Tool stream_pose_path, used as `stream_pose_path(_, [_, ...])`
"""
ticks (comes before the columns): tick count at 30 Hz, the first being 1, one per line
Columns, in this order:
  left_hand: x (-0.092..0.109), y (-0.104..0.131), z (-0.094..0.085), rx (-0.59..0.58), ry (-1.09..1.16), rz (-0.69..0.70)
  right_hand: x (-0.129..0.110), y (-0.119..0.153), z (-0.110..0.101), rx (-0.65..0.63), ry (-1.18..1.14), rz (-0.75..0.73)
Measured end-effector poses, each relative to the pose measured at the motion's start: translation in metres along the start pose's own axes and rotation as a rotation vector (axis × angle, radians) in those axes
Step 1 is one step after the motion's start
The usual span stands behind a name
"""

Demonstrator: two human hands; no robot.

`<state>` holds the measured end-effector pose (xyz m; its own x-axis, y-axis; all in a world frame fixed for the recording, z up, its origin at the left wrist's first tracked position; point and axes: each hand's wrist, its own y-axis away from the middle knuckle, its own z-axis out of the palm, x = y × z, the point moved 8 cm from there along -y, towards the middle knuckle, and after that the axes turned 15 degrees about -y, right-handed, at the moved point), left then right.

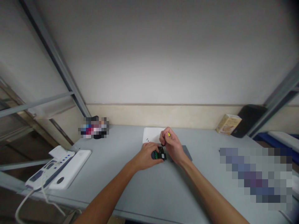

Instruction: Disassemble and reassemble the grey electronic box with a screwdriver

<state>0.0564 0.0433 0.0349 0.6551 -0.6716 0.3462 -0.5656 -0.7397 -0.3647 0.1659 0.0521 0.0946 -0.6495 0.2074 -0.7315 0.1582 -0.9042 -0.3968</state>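
Note:
My left hand [148, 154] is closed around the side of a small black electronic device [161, 155], whose green circuit board is exposed. Just above its right part, my right hand [171, 143] makes a fist around what looks like a screwdriver [168, 134]. Only its yellow end shows; the fingers hide most of it, and I cannot tell whether its tip touches the device. Behind both hands lies a white sheet of paper [153, 133] with several tiny dark pieces, like screws, on it. A flat dark grey piece [187, 152] rests partly under my right forearm.
On the left of the grey table [98, 174] lie a white power strip [50, 169] with cables and a white flat box [72, 168]. A yellow carton [229, 123] and a black object [249, 119] stand at the back right. Blurred items occupy the far left and right.

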Motion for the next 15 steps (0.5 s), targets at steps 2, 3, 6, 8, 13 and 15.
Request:
stream_pose_path(2, [0.0005, 0.0001, -0.0003, 0.003, 0.003, 0.004, 0.0005, 0.0003, 0.0001, 0.0, -0.029, 0.011])
stream_pose_path(3, [0.0008, 0.0001, -0.0006, 0.005, 0.007, 0.007, 0.0006, 0.0002, -0.0007, 0.008, -0.037, 0.012])
stream_pose_path(6, [0.0012, -0.0001, -0.001, 0.002, 0.021, 0.012, 0.0014, -0.0009, -0.0022, 0.034, -0.053, 0.019])
stream_pose_path(8, [0.0005, -0.0003, -0.001, -0.003, 0.026, 0.008, 0.0015, -0.002, -0.0028, 0.054, -0.044, 0.021])
stream_pose_path(13, [-0.0011, -0.0001, -0.0004, -0.013, 0.031, -0.003, -0.001, -0.0039, -0.0037, 0.029, 0.023, 0.0])
stream_pose_path(15, [-0.0013, 0.0, -0.0008, -0.009, 0.026, -0.007, -0.0007, -0.0038, -0.0077, 0.024, 0.064, -0.006])
